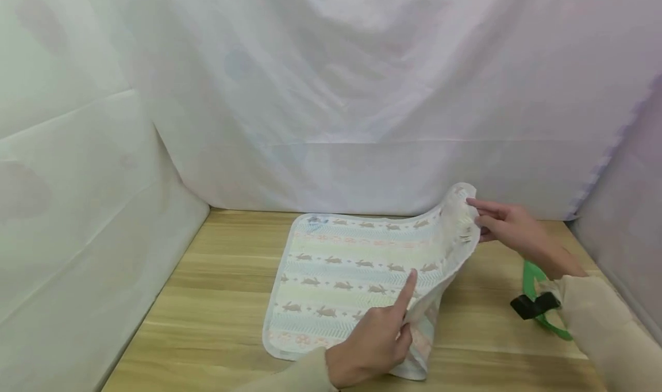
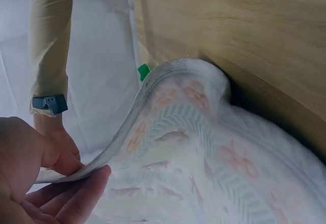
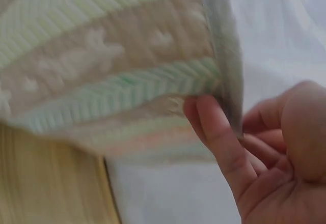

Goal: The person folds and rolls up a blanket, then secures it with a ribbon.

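Observation:
A quilted cloth pad (image 1: 357, 248) with brown rabbits, pastel stripes and a pale bound edge lies on the table, its right side raised and curling over. My left hand (image 1: 373, 341) pinches the near part of that raised edge between thumb and fingers, with the index finger stretched over the printed face. At the far right, my right hand (image 1: 509, 226) pinches the edge, lifting it off the table. The right wrist view shows the fingers of my right hand (image 3: 265, 152) against the underside (image 3: 112, 61), which has broader brown and green bands.
A green curved object (image 1: 530, 280) lies on the wooden table (image 1: 207, 300) at the right, partly hidden by the right sleeve. A dark strap (image 1: 535, 306) is by that cuff. White cloth walls (image 1: 331, 93) stand at the back and both sides.

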`<action>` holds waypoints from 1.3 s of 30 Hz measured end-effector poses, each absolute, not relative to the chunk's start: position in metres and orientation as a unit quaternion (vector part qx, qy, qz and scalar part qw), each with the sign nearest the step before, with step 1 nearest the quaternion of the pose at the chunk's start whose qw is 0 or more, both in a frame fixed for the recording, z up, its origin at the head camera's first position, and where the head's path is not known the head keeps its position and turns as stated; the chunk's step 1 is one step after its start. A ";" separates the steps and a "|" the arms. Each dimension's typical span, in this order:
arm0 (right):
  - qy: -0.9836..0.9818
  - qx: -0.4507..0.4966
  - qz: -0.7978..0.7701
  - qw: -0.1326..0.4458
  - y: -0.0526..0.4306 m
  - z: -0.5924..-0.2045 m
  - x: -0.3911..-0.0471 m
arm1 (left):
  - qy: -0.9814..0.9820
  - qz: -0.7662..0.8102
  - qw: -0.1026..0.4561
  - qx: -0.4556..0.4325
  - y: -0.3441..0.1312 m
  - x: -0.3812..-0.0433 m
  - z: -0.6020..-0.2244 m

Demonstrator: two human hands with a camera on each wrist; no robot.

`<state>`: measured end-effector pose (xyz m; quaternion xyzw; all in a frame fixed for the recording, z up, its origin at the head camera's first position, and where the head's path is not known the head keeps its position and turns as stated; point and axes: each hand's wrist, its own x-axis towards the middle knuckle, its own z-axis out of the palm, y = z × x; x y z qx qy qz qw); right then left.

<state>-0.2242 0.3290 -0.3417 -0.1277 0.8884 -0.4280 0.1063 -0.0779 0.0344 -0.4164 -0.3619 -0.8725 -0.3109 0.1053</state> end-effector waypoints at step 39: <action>0.731 -0.146 -0.662 0.078 0.042 -0.415 -0.226 | -0.912 -0.400 0.026 -0.085 -0.131 -0.033 -0.437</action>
